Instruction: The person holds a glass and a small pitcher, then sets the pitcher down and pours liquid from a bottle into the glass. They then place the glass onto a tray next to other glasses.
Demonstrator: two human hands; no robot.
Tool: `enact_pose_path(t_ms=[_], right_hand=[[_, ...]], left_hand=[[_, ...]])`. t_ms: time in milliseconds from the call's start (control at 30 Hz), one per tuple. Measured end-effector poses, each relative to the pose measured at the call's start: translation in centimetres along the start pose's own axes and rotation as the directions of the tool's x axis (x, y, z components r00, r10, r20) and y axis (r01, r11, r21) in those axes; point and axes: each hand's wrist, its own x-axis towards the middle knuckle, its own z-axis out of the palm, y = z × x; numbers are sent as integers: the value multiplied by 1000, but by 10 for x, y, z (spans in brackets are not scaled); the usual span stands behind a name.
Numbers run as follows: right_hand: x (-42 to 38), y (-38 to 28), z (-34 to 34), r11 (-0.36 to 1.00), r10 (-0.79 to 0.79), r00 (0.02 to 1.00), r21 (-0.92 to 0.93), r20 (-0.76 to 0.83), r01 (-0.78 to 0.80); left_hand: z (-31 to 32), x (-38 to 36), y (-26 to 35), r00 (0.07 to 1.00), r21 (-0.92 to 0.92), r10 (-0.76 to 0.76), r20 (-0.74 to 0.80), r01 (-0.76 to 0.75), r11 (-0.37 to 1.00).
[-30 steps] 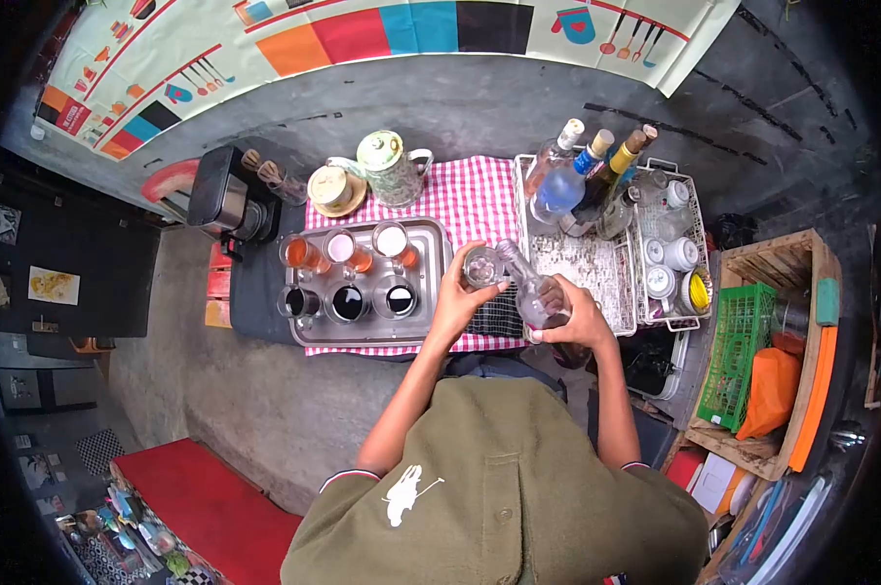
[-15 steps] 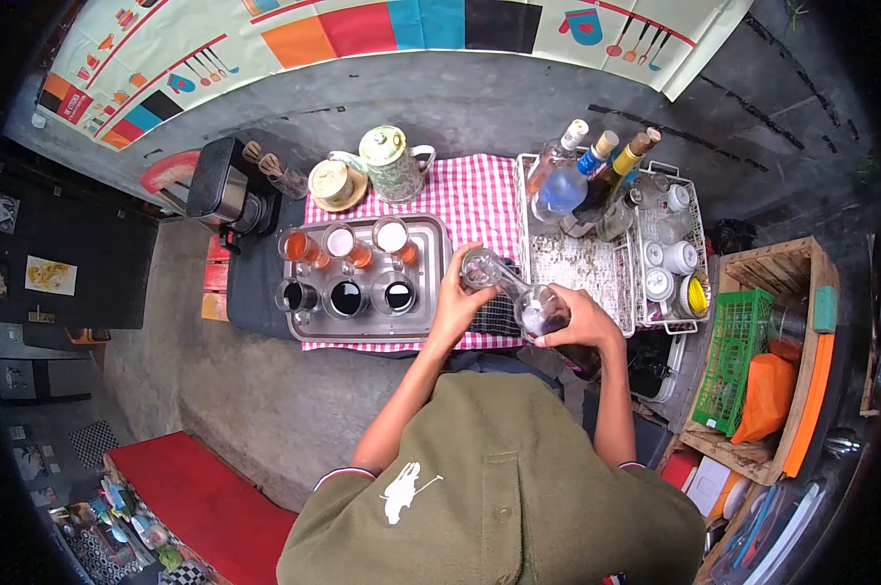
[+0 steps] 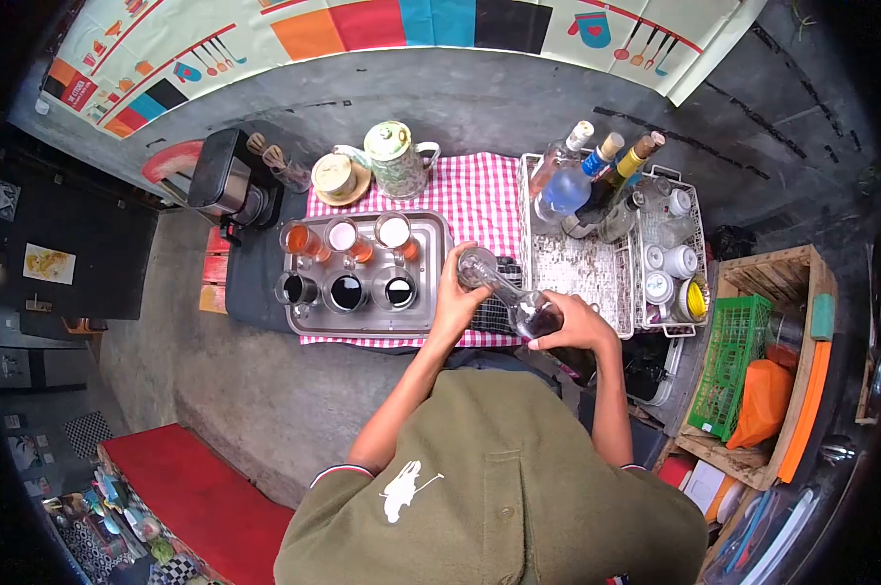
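In front of my chest, my left hand (image 3: 454, 300) wraps round a small clear drinking glass (image 3: 478, 265). My right hand (image 3: 581, 324) grips the rounded body of a clear glass carafe (image 3: 535, 314), its narrow neck slanting toward the glass. The carafe's neck end overlaps the glass in this view. Something dark shows in the carafe body, partly behind my fingers. Left of my hands, a metal tray (image 3: 431, 234) carries several glass cups: a back row with reddish drinks, such as the cup (image 3: 395, 234), and a front row with dark liquid, such as the cup (image 3: 346, 292).
A checked cloth (image 3: 475, 185) covers the table under the tray. Behind stand a patterned teapot (image 3: 394, 166) and a lidded cup (image 3: 333, 175); a coffee maker (image 3: 224, 185) is at left. To the right, a white rack (image 3: 596, 283) holds bottles and jars beside a wooden crate (image 3: 801, 273).
The view has shifted slightly. The carafe body has turned a little in my right hand, while both hands stay almost in place.
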Motion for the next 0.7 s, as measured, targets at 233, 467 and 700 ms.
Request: enact_pose_path(t_ms=[233, 467, 700], right_hand=[[1, 1, 0, 995, 98, 993, -2, 69, -98], [-1, -5, 1, 996, 85, 995, 4, 49, -85], [-1, -4, 8, 994, 108, 992, 18, 66, -110]], left_hand=[[-2, -2, 1, 1000, 37, 2, -7, -1, 999], [-6, 2, -14, 1000, 27, 22, 8, -22, 999], [-9, 0, -15, 1000, 36, 17, 8, -18, 999]])
